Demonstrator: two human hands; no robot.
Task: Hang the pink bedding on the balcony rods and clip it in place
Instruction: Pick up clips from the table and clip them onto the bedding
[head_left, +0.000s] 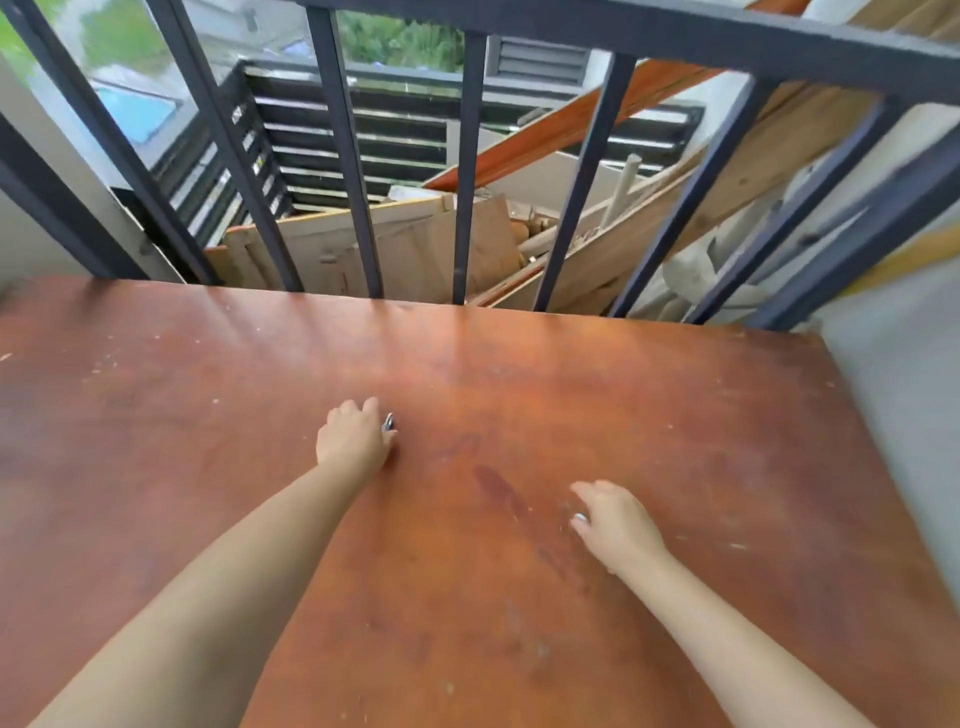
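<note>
My left hand (355, 439) is stretched over a reddish-brown wooden tabletop (208, 415), fingers curled around a small metal clip (388, 422) that sticks out beside the thumb. My right hand (613, 522) hovers lower right over the table, fingers loosely bent; a small silvery object (580, 518), perhaps another clip, shows at the thumb. Dark metal balcony railing bars (470, 166) rise behind the table's far edge under a top rail (675, 36). No pink bedding is in view.
Beyond the bars lie stacked wooden boards and planks (415, 244), a dark slatted screen (363, 140) and a drop to the ground outside. Grey floor (904, 415) runs along the table's right side.
</note>
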